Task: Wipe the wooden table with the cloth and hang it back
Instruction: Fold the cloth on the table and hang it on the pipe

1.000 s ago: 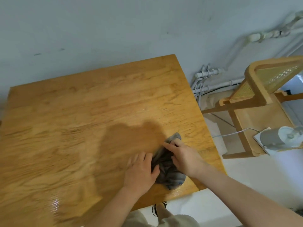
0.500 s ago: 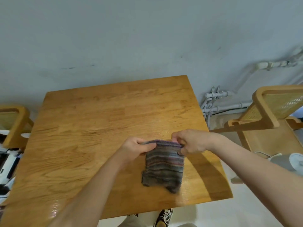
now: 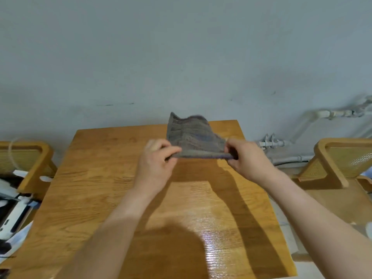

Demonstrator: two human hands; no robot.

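A grey striped cloth is held in the air above the far half of the wooden table. My left hand pinches its near left corner and my right hand pinches its near right corner. The cloth is stretched between both hands, and its free edge flips up and away toward the wall. The tabletop shines wet near the front edge, with my arms' shadows across it.
A wooden cane-backed chair stands right of the table, another on the left. White pipes run along the grey wall behind. White and dark items lie at the lower left.
The cloth was bunched on the table under both hands, then lifted and spread out. It now hangs off the table with its far edge swung upward. The view has tilted up.
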